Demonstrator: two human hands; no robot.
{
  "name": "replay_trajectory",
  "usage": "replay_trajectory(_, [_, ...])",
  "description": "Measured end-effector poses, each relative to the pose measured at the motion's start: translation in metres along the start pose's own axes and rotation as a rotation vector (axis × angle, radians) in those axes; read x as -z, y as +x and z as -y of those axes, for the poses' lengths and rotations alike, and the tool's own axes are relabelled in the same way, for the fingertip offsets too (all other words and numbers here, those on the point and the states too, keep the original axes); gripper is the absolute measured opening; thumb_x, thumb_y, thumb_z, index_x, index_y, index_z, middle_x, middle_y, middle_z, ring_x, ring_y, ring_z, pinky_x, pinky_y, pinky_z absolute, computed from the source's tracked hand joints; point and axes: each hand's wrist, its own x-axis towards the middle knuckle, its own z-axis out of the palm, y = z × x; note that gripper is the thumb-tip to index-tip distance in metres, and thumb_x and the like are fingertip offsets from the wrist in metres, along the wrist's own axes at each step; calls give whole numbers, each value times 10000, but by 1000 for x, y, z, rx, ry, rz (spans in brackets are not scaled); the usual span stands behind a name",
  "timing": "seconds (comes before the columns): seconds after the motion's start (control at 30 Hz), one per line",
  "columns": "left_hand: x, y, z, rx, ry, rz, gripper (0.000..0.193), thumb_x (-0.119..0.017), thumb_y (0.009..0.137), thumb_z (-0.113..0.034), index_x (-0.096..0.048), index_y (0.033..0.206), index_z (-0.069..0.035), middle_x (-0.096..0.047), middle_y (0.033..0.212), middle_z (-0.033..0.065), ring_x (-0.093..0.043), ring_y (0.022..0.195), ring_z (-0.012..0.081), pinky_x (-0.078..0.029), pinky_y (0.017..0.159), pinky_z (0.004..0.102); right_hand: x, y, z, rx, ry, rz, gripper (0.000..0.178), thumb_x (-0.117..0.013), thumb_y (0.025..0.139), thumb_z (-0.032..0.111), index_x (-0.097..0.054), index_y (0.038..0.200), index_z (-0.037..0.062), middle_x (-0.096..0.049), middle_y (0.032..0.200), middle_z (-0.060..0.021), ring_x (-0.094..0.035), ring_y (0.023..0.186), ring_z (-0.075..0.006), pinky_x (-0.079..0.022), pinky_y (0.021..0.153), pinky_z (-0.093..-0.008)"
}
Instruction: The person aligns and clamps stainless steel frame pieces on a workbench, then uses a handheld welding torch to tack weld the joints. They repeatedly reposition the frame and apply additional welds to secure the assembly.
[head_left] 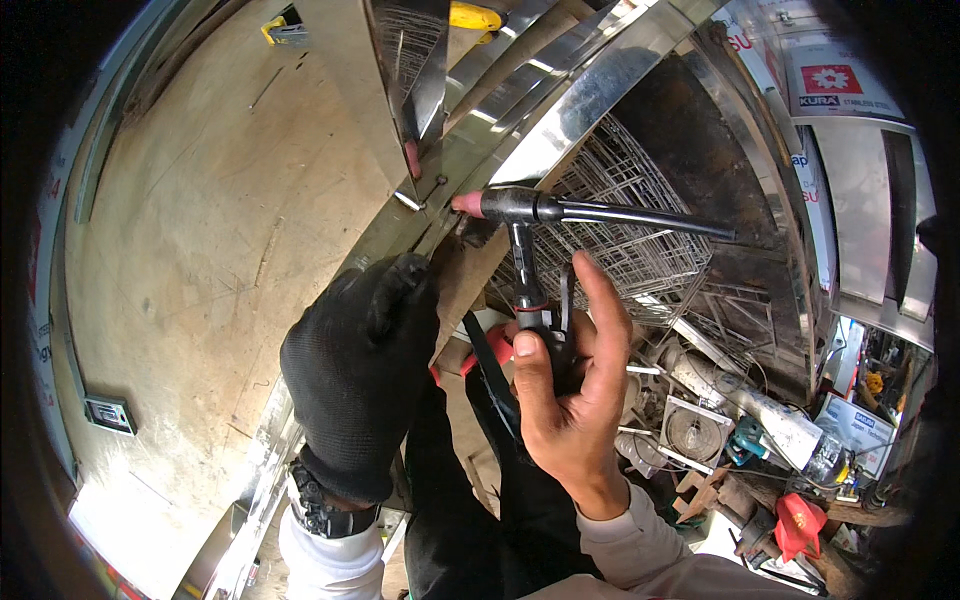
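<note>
My right hand [590, 400], bare, wraps round the handle of a black welding torch [525, 265], with the index finger stretched up beside it. The torch head lies sideways, and its pink nozzle [468, 204] points left at a metal strip [395, 225] along the table edge. A gap shows between the nozzle and the upright shiny sheet-metal piece [365, 90]. In a black glove, my left hand [360, 370] rests on the strip below the nozzle. Its fingers are curled closed, and whatever they may hold is hidden.
A worn wooden tabletop [200, 250] spreads to the left, bearing a small framed tool [108, 415] and a yellow-and-grey item [285, 28]. Wire racks [620, 200] stand beyond the torch. Clutter at lower right includes a square fan [693, 432] and a red object [800, 525].
</note>
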Motion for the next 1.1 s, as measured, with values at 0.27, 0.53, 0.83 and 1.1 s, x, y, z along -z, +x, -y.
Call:
replay_trajectory(0.27, [17, -26, 11, -7, -45, -50, 197, -722, 903, -90, -748, 1084, -16, -723, 890, 151, -714, 751, 252, -552, 694, 348, 6, -5, 7, -156, 206, 23, 613, -643, 1030, 178, -371, 1504, -99, -636, 1135, -166, -648, 914, -178, -537, 760, -292])
replay_trajectory(0.53, [12, -125, 15, 441, -791, -60, 218, -494, 1114, -224, -573, 1213, -46, -659, 1049, 60, -636, 952, 167, -530, 879, 336, 1, -1, 83, 135, 132, 489, 408, -680, 987, 168, -570, 1302, -67, -694, 1135, -199, -720, 847, -263, -564, 755, -348])
replay_trajectory(0.83, [-9, -149, 24, 405, -1538, -335, 220, -444, 1086, -312, -544, 1039, -121, -567, 847, 18, -542, 757, 158, -441, 697, 297, -28, 60, 141, 399, 194, 280, 170, -609, 1015, 78, -688, 1094, -51, -724, 1006, -118, -694, 910, -153, -546, 797, -270])
replay_trajectory(1.1, [20, -234, 62, 484, -602, -490, 294, -641, 998, -341, -624, 1107, -69, -645, 916, 84, -602, 788, 269, -506, 732, 385, -17, 59, 126, 474, 197, 384, 122, -654, 989, 123, -718, 1044, 34, -733, 897, -65, -682, 746, -126, -552, 677, -281])
